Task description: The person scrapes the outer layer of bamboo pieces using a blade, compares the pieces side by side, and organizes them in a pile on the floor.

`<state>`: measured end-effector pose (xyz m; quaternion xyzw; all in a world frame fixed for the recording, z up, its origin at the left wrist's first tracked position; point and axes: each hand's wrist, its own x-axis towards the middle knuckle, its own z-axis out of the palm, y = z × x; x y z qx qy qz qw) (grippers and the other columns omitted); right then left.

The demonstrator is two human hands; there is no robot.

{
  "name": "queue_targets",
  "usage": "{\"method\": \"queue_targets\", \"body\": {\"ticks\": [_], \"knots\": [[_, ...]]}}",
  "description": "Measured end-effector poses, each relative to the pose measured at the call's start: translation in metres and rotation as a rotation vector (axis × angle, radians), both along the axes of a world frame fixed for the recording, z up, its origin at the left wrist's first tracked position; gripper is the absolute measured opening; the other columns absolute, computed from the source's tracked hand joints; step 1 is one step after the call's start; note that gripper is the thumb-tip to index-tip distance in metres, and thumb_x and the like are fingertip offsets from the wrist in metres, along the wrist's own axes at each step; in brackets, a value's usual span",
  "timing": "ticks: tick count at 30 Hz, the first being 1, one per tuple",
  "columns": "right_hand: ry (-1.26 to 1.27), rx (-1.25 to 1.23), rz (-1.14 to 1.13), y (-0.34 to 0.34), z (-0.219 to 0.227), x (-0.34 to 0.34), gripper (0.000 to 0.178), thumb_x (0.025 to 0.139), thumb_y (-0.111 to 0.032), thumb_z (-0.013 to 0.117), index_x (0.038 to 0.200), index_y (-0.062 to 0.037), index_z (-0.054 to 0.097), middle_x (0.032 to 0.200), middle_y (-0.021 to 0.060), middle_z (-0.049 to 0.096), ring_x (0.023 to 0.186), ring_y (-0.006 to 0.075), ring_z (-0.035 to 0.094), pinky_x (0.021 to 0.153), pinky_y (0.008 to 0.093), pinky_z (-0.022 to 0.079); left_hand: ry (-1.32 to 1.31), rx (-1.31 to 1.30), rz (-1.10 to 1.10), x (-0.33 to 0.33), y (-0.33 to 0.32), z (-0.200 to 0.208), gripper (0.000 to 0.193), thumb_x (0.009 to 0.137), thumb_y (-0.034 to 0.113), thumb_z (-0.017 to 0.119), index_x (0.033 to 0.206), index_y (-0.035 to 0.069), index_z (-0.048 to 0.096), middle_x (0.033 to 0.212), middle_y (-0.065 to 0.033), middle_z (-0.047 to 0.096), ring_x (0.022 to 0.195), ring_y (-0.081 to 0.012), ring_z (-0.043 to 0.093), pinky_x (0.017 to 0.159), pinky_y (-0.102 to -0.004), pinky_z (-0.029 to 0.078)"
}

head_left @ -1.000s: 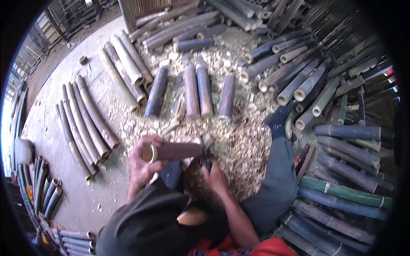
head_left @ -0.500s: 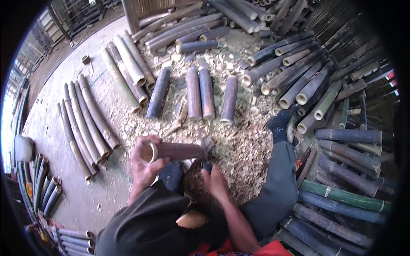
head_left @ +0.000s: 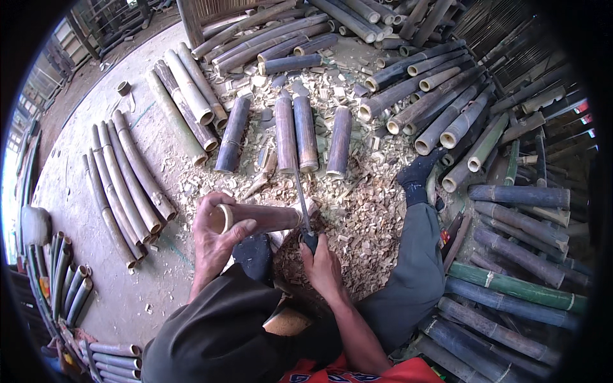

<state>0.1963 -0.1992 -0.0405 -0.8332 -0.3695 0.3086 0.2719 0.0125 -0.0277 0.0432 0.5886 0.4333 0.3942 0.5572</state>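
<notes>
My left hand [head_left: 211, 239] is wrapped round a short brown bamboo tube [head_left: 265, 217] near its open, pale-rimmed end. The tube lies nearly level, pointing right. In my right hand [head_left: 324, 267] is the dark handle of a long-bladed knife [head_left: 301, 195]. Its narrow blade points away from me, beside the tube's right end; whether they touch I cannot tell. Beyond the tube, a pair of short dark bamboo pieces [head_left: 305, 137] lie side by side, with another short piece [head_left: 339, 142] to their right and one more [head_left: 233, 135] to their left.
Wood chips [head_left: 364, 223] cover the ground between my legs. Long bamboo poles [head_left: 131, 182] lie at the left, and stacked bamboo [head_left: 440, 102] fills the far right. More poles, one green [head_left: 517, 287], lie by my right leg. My dark-socked foot [head_left: 418, 175] rests ahead on the right.
The knife blade has swung from across the tube's right end to pointing away from me. My right hand has moved slightly farther off, and the tube has shifted a little away.
</notes>
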Motion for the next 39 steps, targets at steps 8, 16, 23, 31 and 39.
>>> {"method": "queue_targets", "body": {"ticks": [8,16,23,31,39], "knots": [[-0.130,-0.156,0.020,0.004,-0.019,-0.012,0.050,0.109,-0.043,0.058,0.130,0.0017,0.053,0.082,0.0272,0.072,0.082,0.0497,0.075,0.070,0.0551,0.058,0.064,-0.039,0.078,-0.001,0.000,-0.005,0.050,0.081,0.017,0.095,0.119,0.007,0.063,0.116,-0.0051,0.063,0.105,-0.0172,0.062,0.092,-0.0338,0.052],[0.049,-0.074,-0.003,-0.013,0.005,0.001,0.045,0.109,-0.041,0.059,0.126,0.0002,0.053,0.098,0.0325,0.072,0.094,0.0552,0.069,0.078,0.0623,0.053,-0.199,-0.344,0.281,-0.015,0.009,-0.019,0.056,0.076,0.006,0.093,0.124,0.002,0.064,0.116,-0.0090,0.070,0.108,-0.0214,0.068,0.097,-0.0393,0.057],[0.040,0.196,0.052,-0.003,0.063,0.010,0.036,0.108,-0.030,0.064,0.126,-0.0008,0.055,0.095,0.0287,0.073,0.087,0.0509,0.072,0.069,0.0568,0.055,-0.089,0.102,-0.169,-0.024,0.012,-0.024,0.054,0.064,-0.005,0.086,0.113,0.002,0.067,0.116,-0.0110,0.071,0.117,-0.0250,0.069,0.107,-0.0400,0.053],[-0.048,-0.199,0.109,0.012,0.016,0.008,0.040,0.109,-0.037,0.059,0.123,-0.0013,0.052,0.095,0.0312,0.073,0.088,0.0569,0.069,0.072,0.0621,0.054,-0.147,0.013,-0.259,-0.022,0.014,-0.017,0.051,0.062,-0.004,0.085,0.110,0.002,0.067,0.118,-0.0108,0.069,0.118,-0.0232,0.066,0.107,-0.0387,0.051],[0.018,0.405,0.039,-0.006,0.036,0.008,0.036,0.106,-0.027,0.068,0.124,0.0008,0.053,0.087,0.0271,0.073,0.083,0.0490,0.074,0.064,0.0510,0.057,0.031,0.101,-0.428,-0.041,0.031,-0.012,0.057,0.054,-0.001,0.086,0.107,0.010,0.071,0.118,-0.0049,0.061,0.118,-0.0228,0.058,0.108,-0.0398,0.045]]}}
